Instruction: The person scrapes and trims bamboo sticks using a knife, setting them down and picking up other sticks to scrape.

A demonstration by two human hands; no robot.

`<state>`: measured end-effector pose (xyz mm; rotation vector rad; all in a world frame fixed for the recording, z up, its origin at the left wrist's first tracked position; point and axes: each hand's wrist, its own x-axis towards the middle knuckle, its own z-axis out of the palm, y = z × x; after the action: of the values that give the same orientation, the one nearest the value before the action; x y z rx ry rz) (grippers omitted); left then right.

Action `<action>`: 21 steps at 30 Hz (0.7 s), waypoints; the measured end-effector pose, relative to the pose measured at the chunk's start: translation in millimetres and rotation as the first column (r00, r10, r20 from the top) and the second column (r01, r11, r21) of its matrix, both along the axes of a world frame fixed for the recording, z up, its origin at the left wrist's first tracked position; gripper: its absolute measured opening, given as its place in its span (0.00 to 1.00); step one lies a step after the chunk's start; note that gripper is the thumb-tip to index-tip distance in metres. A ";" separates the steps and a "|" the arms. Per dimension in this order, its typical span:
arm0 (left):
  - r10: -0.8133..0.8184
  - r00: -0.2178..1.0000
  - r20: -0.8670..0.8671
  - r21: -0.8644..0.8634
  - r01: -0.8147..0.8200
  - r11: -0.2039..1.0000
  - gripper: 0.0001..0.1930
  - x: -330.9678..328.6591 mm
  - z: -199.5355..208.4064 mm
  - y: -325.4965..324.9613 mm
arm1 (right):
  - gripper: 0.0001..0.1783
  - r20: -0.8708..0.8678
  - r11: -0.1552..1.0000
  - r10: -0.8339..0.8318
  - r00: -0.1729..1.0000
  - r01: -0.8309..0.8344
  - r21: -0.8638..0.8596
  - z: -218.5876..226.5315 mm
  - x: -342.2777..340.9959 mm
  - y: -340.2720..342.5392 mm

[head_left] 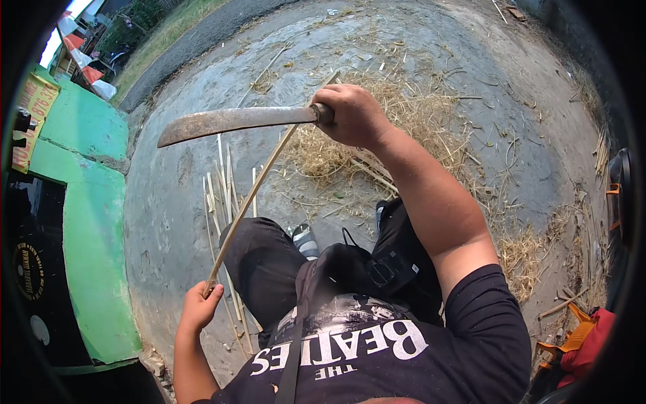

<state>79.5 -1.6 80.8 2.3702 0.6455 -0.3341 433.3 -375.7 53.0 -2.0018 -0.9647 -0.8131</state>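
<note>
My right hand (pixel 351 113), raised out in front, is closed round the handle of a machete (pixel 235 120). Its long, rust-marked blade points left and crosses over a pale bamboo strip (pixel 259 180). Low on the left, my left hand (pixel 200 306) grips the near end of that strip, thumb along it. The strip slants up and away to the right, its far part passing behind the blade and its tip showing just above my right hand. Whether the blade touches the strip, I cannot tell.
Several split strips (pixel 225 185) lie on the concrete beside my left knee. A heap of pale shavings (pixel 397 128) spreads beyond my feet. A green wall (pixel 94 236) stands at the left. Red and orange items (pixel 585 347) sit at the lower right.
</note>
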 end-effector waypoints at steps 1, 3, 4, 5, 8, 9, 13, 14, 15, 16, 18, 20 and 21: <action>0.039 0.999 0.014 -0.041 -0.039 0.998 0.24 -15.6 -14.6 -5.8 | 0.05 -0.027 0.999 -0.012 1.000 0.011 -0.035 -0.6 -0.3 2.2; 0.127 0.990 0.068 -0.114 -0.118 0.986 0.26 -35.2 -34.1 -26.3 | 0.06 -0.111 0.995 0.024 0.994 -0.035 -0.097 1.2 -4.6 10.0; 0.142 0.988 0.054 -0.120 -0.135 0.984 0.26 -48.7 -39.9 -30.6 | 0.06 -0.186 0.985 0.045 0.981 -0.075 -0.153 -0.3 -10.0 14.3; 0.140 0.988 0.071 -0.124 -0.130 0.984 0.27 -54.0 -45.9 -34.0 | 0.08 -0.204 0.975 0.056 0.977 -0.097 -0.199 -6.7 -12.9 18.5; 0.145 0.987 0.070 -0.130 -0.135 0.982 0.28 -57.0 -55.0 -38.7 | 0.13 -0.408 0.911 0.136 0.903 -0.276 -0.307 -15.4 -16.4 31.4; 0.140 0.989 0.044 -0.070 -0.136 0.988 0.30 -60.9 -61.3 -37.9 | 0.13 -0.414 0.905 0.150 0.898 -0.294 -0.308 -16.8 -19.3 36.2; 0.139 0.985 0.107 0.003 -0.140 0.990 0.33 -57.9 -64.7 -53.1 | 0.13 -0.453 0.778 0.133 0.881 -0.376 -0.504 -16.9 -23.8 40.8; 0.133 0.981 0.139 -0.005 -0.133 0.991 0.33 -59.3 -67.3 -53.7 | 0.15 -0.446 0.713 0.038 0.894 -0.337 -0.615 -16.2 -19.7 37.3; 0.141 0.985 0.097 0.031 -0.145 0.989 0.33 -66.9 -72.0 -51.3 | 0.14 -0.489 0.721 0.002 0.872 -0.341 -0.604 -24.1 -15.8 33.0; 0.145 0.985 0.095 0.027 -0.148 0.989 0.33 -67.4 -73.3 -52.4 | 0.14 -0.491 0.717 0.003 0.871 -0.344 -0.606 -28.8 -10.9 29.9; 0.144 0.979 0.141 0.027 -0.149 0.988 0.31 -64.8 -73.5 -59.9 | 0.13 -0.592 0.796 -0.001 0.806 -0.358 -0.489 -27.4 -5.2 25.5; 0.053 0.983 0.178 0.136 -0.078 0.988 0.30 -60.4 -75.5 -65.3 | 0.11 -0.569 0.806 -0.046 0.821 -0.306 -0.507 -28.8 -3.1 25.6; -0.037 0.980 0.197 0.252 -0.014 0.967 0.30 -63.9 -75.2 -66.2 | 0.10 -0.509 0.761 -0.061 0.859 -0.290 -0.581 -20.8 -8.8 30.8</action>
<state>15.6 -67.7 5.6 2.6078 0.6092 -0.0153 424.6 -344.9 32.2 -2.5072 -1.1245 0.1893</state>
